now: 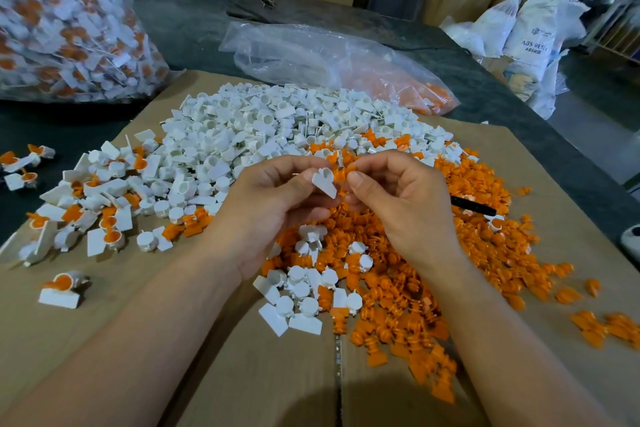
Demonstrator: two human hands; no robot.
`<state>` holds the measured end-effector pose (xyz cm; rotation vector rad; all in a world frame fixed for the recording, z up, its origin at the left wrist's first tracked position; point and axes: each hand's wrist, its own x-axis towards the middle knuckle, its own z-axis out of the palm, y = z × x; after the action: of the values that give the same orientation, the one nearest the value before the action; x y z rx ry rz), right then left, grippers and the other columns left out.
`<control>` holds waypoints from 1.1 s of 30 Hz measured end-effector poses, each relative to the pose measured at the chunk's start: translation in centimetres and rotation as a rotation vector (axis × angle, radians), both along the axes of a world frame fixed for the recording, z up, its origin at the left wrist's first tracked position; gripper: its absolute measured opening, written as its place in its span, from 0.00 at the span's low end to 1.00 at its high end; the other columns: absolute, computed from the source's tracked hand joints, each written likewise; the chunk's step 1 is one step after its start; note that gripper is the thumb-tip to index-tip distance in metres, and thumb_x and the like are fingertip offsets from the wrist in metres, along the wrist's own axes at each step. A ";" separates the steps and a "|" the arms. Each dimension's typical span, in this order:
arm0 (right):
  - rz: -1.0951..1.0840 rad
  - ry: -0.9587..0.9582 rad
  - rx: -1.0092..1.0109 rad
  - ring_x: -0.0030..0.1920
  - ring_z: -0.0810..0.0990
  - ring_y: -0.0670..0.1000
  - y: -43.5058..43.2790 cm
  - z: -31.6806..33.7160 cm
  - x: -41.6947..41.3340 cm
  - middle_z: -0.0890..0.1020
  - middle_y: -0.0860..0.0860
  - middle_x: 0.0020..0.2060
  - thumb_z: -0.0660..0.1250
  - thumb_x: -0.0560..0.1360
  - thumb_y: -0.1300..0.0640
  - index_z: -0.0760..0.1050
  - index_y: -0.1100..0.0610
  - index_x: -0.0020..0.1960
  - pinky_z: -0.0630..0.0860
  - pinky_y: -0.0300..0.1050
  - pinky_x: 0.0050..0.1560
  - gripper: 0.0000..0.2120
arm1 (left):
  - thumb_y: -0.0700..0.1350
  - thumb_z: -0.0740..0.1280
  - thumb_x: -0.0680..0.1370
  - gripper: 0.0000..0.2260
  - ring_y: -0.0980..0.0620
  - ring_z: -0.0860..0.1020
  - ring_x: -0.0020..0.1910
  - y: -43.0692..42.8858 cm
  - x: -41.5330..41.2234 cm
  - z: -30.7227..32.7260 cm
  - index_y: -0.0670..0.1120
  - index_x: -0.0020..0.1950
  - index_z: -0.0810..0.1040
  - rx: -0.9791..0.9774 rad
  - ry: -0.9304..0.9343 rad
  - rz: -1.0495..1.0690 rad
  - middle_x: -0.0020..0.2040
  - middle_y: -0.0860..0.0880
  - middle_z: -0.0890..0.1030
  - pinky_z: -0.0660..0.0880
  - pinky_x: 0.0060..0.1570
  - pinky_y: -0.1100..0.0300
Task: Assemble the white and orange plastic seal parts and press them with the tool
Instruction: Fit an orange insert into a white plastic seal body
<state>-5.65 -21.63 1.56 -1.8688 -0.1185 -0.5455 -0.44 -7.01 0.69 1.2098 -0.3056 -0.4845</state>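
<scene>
- Both forearms reach in from the bottom edge, and the hands meet mid-frame above the heaps of parts.
- The left hand (273, 204) is palm-up w/ fingers curled, and its thumb and fingertips pinch a white seal part (325, 184) held tilted, flat tab pointing down-right.
- The right hand (405, 198) is turned inward w/ fingers bent. Thumb and index finger close on what looks like an orange part (349, 169) just beside the white one, though it's hard to separate from the orange heap behind.
- A black tool (472, 206) lies on the orange pile (460, 263) – near end hidden behind the right hand, neither hand on it.
- The white pile (259, 128) sits beyond the hands, and assembled seals (86, 211) are scattered at left, all on a cardboard sheet (138, 340).
- At rear there's a big clear bag (69, 28) of white-and-orange seals on the left, and a second bag (346, 59) holding orange pcs.
</scene>
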 end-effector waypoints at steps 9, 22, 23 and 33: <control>-0.091 0.000 -0.172 0.37 0.80 0.45 0.3 -0.2 0.0 0.80 0.43 0.36 0.69 0.72 0.62 0.75 0.43 0.40 0.80 0.46 0.41 0.13 | 0.39 0.66 0.72 0.04 0.50 0.83 0.36 -0.2 0.0 -0.2 0.42 0.46 0.78 0.021 -0.046 0.002 0.36 0.45 0.84 0.77 0.31 0.65; -0.095 -0.032 -0.265 0.31 0.79 0.42 0.4 0.2 -0.4 0.78 0.39 0.28 0.70 0.71 0.64 0.74 0.43 0.36 0.74 0.30 0.32 0.16 | 0.43 0.68 0.65 0.08 0.52 0.82 0.32 -0.4 -0.3 -0.2 0.42 0.42 0.80 0.047 -0.110 0.038 0.34 0.45 0.83 0.78 0.31 0.65; -0.095 -0.026 -0.262 0.31 0.79 0.42 0.4 0.2 -0.5 0.78 0.40 0.29 0.70 0.71 0.64 0.74 0.44 0.36 0.75 0.31 0.32 0.15 | 0.42 0.68 0.65 0.07 0.52 0.82 0.31 -0.5 -0.4 -0.2 0.42 0.41 0.80 0.044 -0.113 0.041 0.33 0.45 0.83 0.78 0.31 0.66; -0.155 0.009 -0.290 0.28 0.76 0.39 0.1 0.1 -0.4 0.77 0.41 0.27 0.71 0.69 0.63 0.74 0.48 0.33 0.69 0.28 0.28 0.13 | 0.40 0.68 0.67 0.08 0.48 0.83 0.37 -0.4 -0.8 0.0 0.41 0.45 0.83 -0.013 -0.041 -0.015 0.39 0.39 0.84 0.79 0.35 0.63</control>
<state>-6.06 -21.53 1.69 -2.1748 -0.0485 -0.6529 -1.21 -7.41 0.69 1.2068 -0.3524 -0.4703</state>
